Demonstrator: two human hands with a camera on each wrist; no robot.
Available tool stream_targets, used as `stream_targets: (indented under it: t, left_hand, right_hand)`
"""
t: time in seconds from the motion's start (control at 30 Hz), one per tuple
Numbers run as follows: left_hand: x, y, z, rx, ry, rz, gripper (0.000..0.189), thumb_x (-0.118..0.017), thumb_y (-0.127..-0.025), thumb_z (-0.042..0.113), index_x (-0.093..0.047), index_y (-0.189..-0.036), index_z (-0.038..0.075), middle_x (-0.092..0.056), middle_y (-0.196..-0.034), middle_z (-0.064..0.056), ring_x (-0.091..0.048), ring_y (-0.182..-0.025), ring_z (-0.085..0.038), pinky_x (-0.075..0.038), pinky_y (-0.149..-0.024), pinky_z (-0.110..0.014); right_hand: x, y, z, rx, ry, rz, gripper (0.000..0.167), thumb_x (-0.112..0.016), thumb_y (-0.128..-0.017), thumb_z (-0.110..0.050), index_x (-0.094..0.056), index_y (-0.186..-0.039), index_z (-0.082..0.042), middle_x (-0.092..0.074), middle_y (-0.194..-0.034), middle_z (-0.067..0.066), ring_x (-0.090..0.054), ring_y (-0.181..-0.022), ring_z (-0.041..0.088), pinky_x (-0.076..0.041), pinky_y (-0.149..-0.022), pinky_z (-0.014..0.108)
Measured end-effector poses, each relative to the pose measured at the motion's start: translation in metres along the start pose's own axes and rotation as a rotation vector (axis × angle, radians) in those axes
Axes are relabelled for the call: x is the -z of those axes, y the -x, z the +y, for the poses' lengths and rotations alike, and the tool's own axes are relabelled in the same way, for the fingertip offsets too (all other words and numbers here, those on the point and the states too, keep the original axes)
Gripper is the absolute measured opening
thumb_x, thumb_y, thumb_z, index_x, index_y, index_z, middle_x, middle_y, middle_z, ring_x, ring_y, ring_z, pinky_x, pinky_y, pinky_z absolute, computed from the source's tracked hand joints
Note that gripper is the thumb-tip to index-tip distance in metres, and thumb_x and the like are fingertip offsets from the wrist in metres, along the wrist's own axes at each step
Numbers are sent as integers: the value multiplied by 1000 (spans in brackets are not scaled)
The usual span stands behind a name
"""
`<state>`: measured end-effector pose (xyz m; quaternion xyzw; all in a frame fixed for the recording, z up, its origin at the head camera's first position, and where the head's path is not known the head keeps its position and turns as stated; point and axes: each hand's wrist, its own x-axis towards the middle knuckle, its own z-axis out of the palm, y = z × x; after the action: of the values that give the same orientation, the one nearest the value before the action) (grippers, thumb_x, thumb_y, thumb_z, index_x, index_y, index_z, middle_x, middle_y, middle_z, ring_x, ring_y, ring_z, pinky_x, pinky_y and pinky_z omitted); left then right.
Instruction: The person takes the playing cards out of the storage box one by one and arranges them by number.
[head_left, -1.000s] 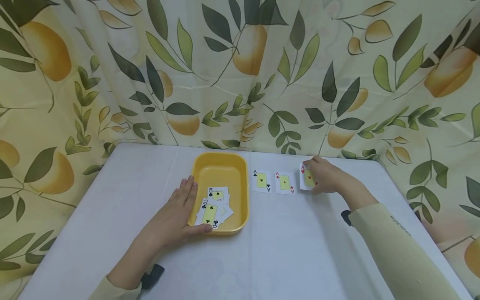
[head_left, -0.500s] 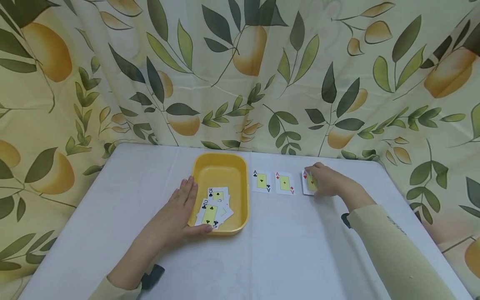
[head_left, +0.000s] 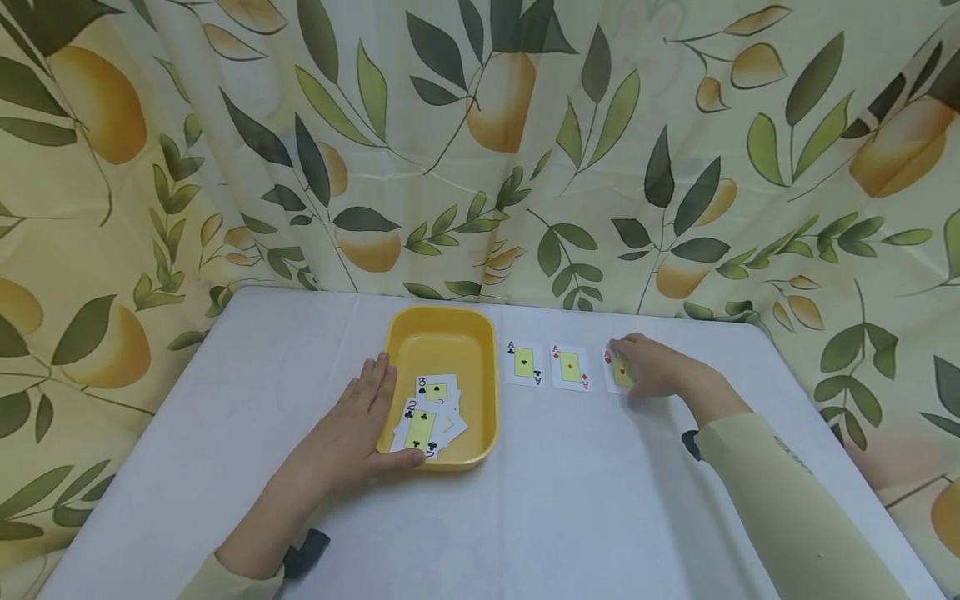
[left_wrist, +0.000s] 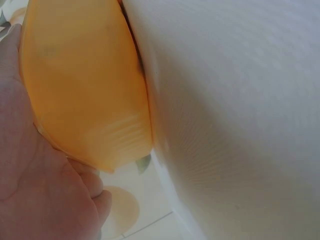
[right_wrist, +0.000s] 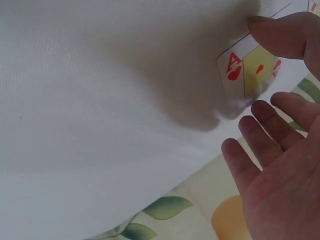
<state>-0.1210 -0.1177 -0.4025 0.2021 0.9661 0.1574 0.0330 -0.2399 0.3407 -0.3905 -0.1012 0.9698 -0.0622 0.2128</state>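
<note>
one hand on a yellow tray, one hand on an ace

i see the person's right hand (head_left: 656,362) pinching the ace of hearts (head_left: 617,373) at the end of a row of cards. the thumb is on one edge of the card, and the bent fingers are at the other edge, so the card is in between. the hand hides the right part of the card. its red a and some red hearts are in sight.

next to it lies the ace of diamonds (head_left: 570,367), and then a black ace (head_left: 523,363), close to the yellow tray (head_left: 442,350). the three aces face up, side by side, with small gaps.

the left hand (head_left: 352,425) rests on the left side of the tray. its fingers are straight, and its thumb is out on the near edge. in the near part of the tray is a loose pile, with a black 2 (head_left: 418,427) lying partly over a black 3 (head_left: 435,389).

all this is on a bench (head_left: 570,500) with a white cover. behind it hangs a cloth (head_left: 480,192) with leaves and orange fruit.
</note>
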Motion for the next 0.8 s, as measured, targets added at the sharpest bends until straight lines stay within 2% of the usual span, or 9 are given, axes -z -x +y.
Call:
stream_targets:
  t: [0.17,0.3,0.47,0.67,0.8]
  left_hand:
    - [0,0,0,-11,4,9,124,-60,-78,80,-8,-159,2,3,-168,-12,2,-155,-29,-15,-124,-47]
    - [0,1,0,-2,4,-5,125,-57,-77,83,-6,-160,4,5,-168,-10,4,-155,-26,-14,-125,-45]
    - [1,1,-1,-2,5,-3,124,-56,-78,82,-6,-160,4,6,-168,-9,5,-155,-25,-13,-125,-45]
    - [1,2,-1,-18,-3,10,124,-53,-78,84,-6,-160,5,6,-168,-9,6,-155,-24,-14,-125,-44]
    - [2,2,-2,-26,-6,13,124,-52,-78,85,-7,-160,4,5,-168,-10,4,-155,-25,-14,-125,-44]
  right_hand:
    - [4,5,-9,27,-13,38,98,-86,-76,-16,-31,-155,-1,-32,-154,28,-36,-137,49,-33,-110,67]
    - [10,11,-28,85,-34,83,96,-84,-77,-19,-31,-155,-4,-30,-157,25,-32,-141,48,-33,-110,66]
    - [19,21,-68,169,-57,129,93,-80,-77,-22,-32,-156,-11,-30,-159,19,-33,-143,43,-37,-110,64]
    - [27,33,-126,338,-98,144,93,-82,-77,-23,-33,-156,-13,-33,-159,11,-36,-143,35,-40,-111,56]
    - [25,36,-161,432,-78,150,93,-82,-77,-26,-34,-155,-13,-35,-158,8,-38,-143,30,-41,-112,50]
